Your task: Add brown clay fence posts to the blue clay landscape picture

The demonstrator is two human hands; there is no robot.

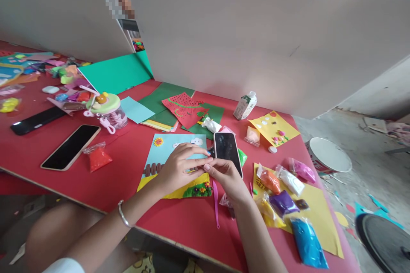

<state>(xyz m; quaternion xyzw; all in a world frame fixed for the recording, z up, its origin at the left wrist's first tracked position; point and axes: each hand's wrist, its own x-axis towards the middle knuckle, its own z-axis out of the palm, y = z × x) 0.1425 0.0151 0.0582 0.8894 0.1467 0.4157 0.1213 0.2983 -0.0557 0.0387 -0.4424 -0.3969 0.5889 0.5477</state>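
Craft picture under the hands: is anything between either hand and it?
Nothing visible. The left hand rests directly on the blue-and-yellow craft picture, fingertips touching the right hand at its right edge. The phone lies just beyond the right hand, beside the picture rather than over it.

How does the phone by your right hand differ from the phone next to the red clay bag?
The phone by the right hand is touched by the right hand and stands nearly upright in the picture; the phone beside the red clay bag lies untouched and slanted on the red table. The first overlaps the craft card edge; the second rests on bare table. Both lie flat with dark screens up.
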